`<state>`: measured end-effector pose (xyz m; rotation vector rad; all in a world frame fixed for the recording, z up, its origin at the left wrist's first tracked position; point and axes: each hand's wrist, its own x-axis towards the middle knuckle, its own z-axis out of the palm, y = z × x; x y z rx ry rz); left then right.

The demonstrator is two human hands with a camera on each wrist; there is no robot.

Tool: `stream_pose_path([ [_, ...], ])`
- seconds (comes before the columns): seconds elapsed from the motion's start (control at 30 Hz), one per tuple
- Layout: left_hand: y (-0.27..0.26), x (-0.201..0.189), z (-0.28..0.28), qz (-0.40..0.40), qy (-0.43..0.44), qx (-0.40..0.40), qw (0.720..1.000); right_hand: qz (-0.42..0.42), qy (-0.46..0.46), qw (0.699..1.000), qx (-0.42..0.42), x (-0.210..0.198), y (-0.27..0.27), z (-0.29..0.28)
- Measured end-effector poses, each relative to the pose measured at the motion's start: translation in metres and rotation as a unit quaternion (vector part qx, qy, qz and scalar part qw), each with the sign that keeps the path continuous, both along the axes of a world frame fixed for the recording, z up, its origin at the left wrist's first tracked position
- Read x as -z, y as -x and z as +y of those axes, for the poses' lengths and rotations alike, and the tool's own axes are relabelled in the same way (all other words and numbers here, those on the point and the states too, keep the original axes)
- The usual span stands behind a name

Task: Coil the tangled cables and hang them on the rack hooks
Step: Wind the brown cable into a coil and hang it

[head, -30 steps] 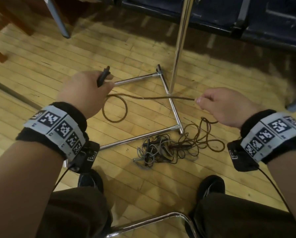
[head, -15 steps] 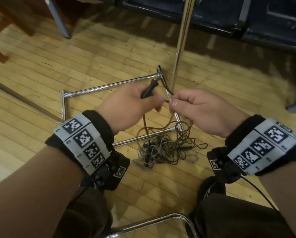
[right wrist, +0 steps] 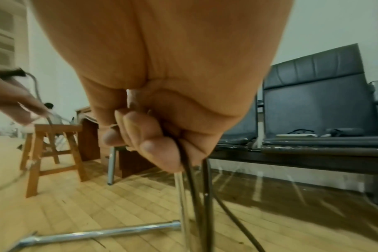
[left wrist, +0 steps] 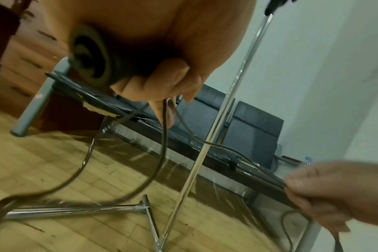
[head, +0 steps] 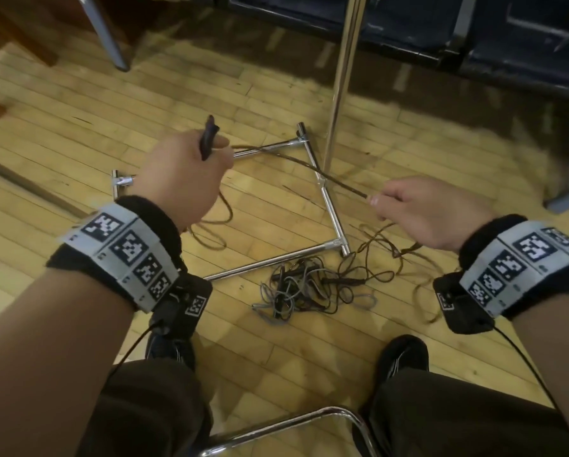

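My left hand [head: 184,173] grips the black plug end of a dark brown cable [head: 289,158], with loops of it [head: 210,222] hanging below the fist. The cable runs taut across to my right hand [head: 418,209], which pinches it between thumb and curled fingers. In the left wrist view the left hand [left wrist: 162,85] holds the cable loop [left wrist: 119,170]. From the right hand [right wrist: 153,133] the cable [right wrist: 194,187] drops toward the floor. A tangled pile of grey and dark cables [head: 313,288] lies on the wood floor by the chrome rack base [head: 329,206]. The rack pole [head: 342,77] rises behind; its hooks are out of view.
My two shoes [head: 402,357] stand on the floor near the pile. A chrome chair frame [head: 276,427] curves at the bottom edge. Dark seats [head: 474,37] line the back, with a wooden stool [right wrist: 52,153] and a metal leg [head: 105,31] at the left.
My hands were together above the pile half a second ago. They have drawn apart, left hand up-left and right hand to the right, pulling a length of cable taut between them.
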<state>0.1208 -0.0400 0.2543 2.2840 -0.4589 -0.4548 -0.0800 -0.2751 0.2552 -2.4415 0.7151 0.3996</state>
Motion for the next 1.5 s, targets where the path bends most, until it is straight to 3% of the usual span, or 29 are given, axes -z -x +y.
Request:
stream_pose_path([
  [0.1, 0.015, -0.001, -0.007, -0.019, -0.028, 0.057, 0.998, -0.024, -0.023, 0.999, -0.026, -0.004, -0.007, 0.017],
  [0.17, 0.021, -0.002, -0.011, -0.022, -0.03, 0.079, 0.996, 0.005, -0.02, 0.999, -0.038, -0.002, -0.01, 0.024],
  [0.33, 0.024, -0.004, -0.01, 0.007, -0.005, 0.073, 0.997, 0.034, 0.004, 0.999, -0.021, 0.0, -0.011, 0.024],
  [0.53, 0.05, -0.003, -0.022, 0.103, 0.032, 0.244, 0.964, -0.054, -0.139, 0.989, -0.025, -0.012, -0.016, 0.038],
  [0.67, 0.049, 0.0, -0.027, 0.132, 0.03, 0.274, 0.952, -0.102, -0.252, 0.962, -0.009, -0.015, -0.015, 0.035],
  [0.8, 0.034, 0.001, -0.022, 0.171, 0.089, 0.224, 0.955, -0.088, -0.261, 0.961, -0.013, -0.009, -0.008, 0.026],
  [0.93, 0.007, 0.0, -0.01, 0.228, 0.195, 0.055, 0.952, -0.041, -0.171, 0.984, 0.025, 0.002, 0.003, -0.002],
  [1.03, -0.015, 0.003, 0.0, 0.207, 0.182, -0.063, 0.959, 0.037, -0.089, 0.994, 0.057, 0.011, 0.013, -0.02],
  [1.13, -0.016, 0.012, 0.003, 0.117, 0.044, -0.045, 0.991, 0.048, -0.028, 0.998, 0.027, 0.013, 0.013, -0.018],
  [1.23, -0.005, 0.01, 0.002, 0.015, -0.037, 0.012, 0.999, 0.023, -0.017, 0.999, -0.017, 0.006, 0.006, -0.003],
  [1.37, 0.005, 0.004, -0.003, 0.016, -0.017, 0.057, 0.998, 0.004, -0.036, 0.998, -0.042, 0.002, -0.007, 0.013],
  [1.5, 0.002, 0.001, -0.001, 0.032, -0.045, 0.026, 0.998, 0.049, -0.007, 0.999, -0.022, 0.003, -0.008, 0.011],
])
